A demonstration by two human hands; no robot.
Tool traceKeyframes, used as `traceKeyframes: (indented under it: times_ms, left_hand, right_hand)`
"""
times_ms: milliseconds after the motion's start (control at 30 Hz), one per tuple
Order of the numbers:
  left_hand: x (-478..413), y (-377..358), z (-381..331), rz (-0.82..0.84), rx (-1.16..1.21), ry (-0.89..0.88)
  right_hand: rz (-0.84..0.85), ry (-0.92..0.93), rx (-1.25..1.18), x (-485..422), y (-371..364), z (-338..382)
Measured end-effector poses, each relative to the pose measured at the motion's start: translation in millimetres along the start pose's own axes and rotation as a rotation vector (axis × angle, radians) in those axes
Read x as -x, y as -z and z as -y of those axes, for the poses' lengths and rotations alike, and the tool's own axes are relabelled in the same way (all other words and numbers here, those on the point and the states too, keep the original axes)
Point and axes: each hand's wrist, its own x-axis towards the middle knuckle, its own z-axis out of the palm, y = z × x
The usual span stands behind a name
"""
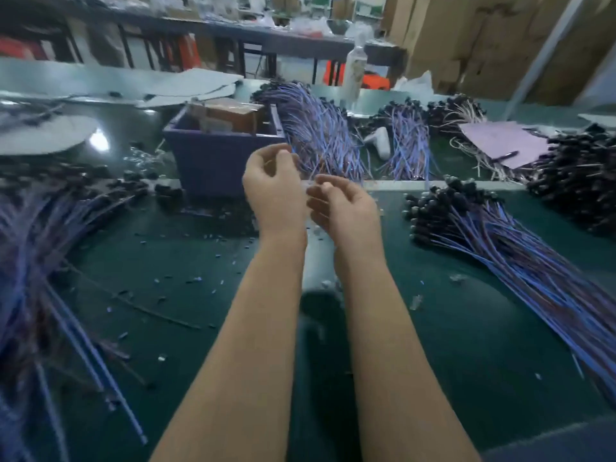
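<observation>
Far left of my fingers (283, 156), a loose heap of blue wires (50, 228) sprawls on the tabletop (186, 261), kept within reach. The purple bin (216, 155) sits just beyond them. My left hand (273, 191) curls thumb towards forefinger. My right hand (343, 205) curls close beside it, both raised for fine work, though blur hides whether they pinch anything. The fanned wire bundle (320, 138) lies just behind my fingers, and a capped bundle (500, 248) lies to their right.
</observation>
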Motion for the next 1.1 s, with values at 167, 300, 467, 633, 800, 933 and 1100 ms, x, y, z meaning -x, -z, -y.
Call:
traceKeyframes:
  times_ms: [167,300,467,633,800,933,1100]
  left_hand:
    - [-49,101,-25,-0.37,0.132,0.045]
    - [-74,160,-41,-0.59,0.175,0.031]
    - [-92,197,-55,-0.734,0.227,-0.026]
    - [-95,204,-58,-0.756,0.291,-0.034]
    - [-92,192,-58,-0.673,0.256,-0.076]
    - [-84,173,-49,-0.462,-0.005,-0.141]
    - [-66,125,-33,0.291,-0.557,-0.089]
  right_hand:
    - [0.325,-0.069,0.281,25,-105,-41]
    - [0.464,0.008,0.552,43,-170,-67]
    - [0.658,0.043,0.82,57,-219,-84]
    - [0.533,0.005,0.704,55,-230,-88]
    - [0.278,-0.197,0.217,52,-218,-83]
    - [0.243,-0.286,-0.251,37,-181,-43]
    - [-0.024,-0.013,-0.463,13,-98,2]
